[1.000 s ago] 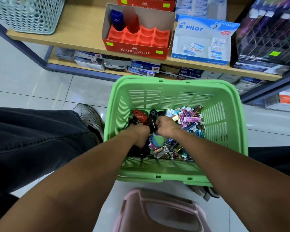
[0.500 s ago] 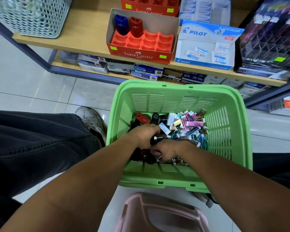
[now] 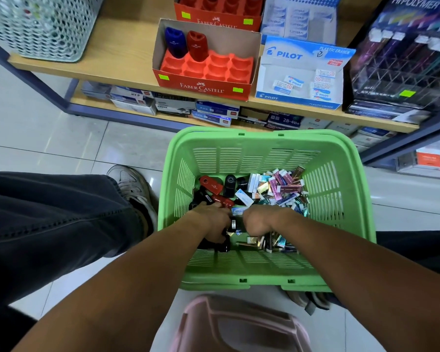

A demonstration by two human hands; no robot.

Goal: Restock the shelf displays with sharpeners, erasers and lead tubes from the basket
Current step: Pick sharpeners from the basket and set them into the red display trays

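Both hands in green slatted plastic basket (image 3: 341,199): left hand (image 3: 212,223) grips dark sharpeners (image 3: 222,246); right hand (image 3: 258,222) curled among small packets, grasp cannot be told.

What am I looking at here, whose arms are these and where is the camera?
There is no machine. A person wears a wide-angle camera on the head, so you look down along their own two bare arms. Both hands are inside a green basket on the floor, filled with sharpeners, erasers and small shiny lead tubes. The left hand grips dark sharpeners, with a red sharpener at its fingertips. The right hand is curled down into the pile; what it holds is hidden. Ahead, on a wooden shelf, stands a red Faber-Castell tray with only a blue and a red sharpener in it, and beside it a Pilot eraser box holding a few erasers.
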